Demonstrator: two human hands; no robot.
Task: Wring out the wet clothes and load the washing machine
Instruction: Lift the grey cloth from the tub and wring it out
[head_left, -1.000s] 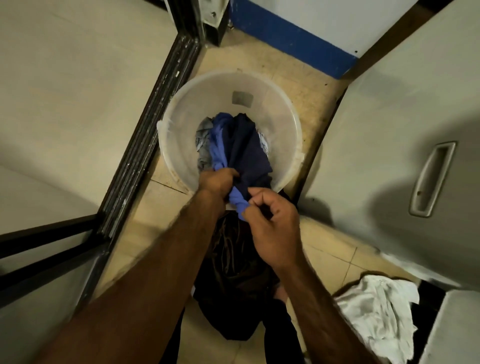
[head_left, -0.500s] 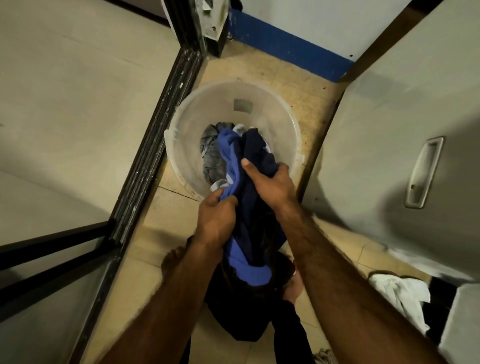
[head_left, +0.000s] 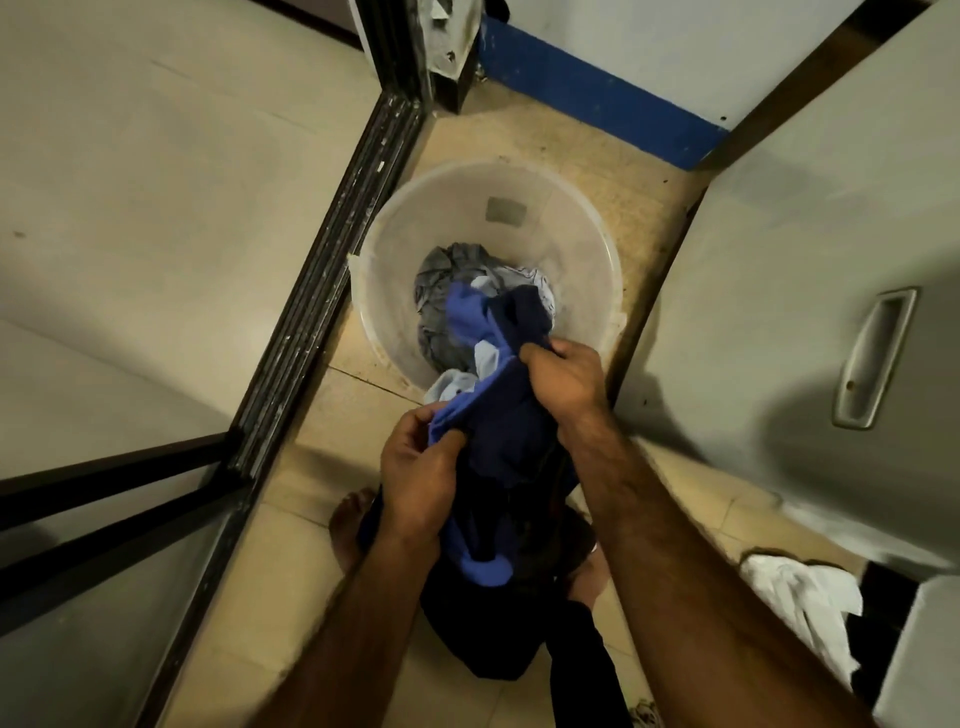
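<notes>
The white appliance (head_left: 769, 291) on the right, probably the washing machine, stands just beside the translucent bucket (head_left: 576, 244), where grey clothes (head_left: 447, 296) still lie. The blue garment (head_left: 511, 431) has come further up out of the bucket than a second ago, though its far end still hangs over the bucket. The hands, then bunched together at the near rim, have spread along it: the right hand (head_left: 566, 379) clenches the far part, the left hand (head_left: 421, 478) grips the near part. That spacing suggests the twist is starting; loading has yet to follow.
</notes>
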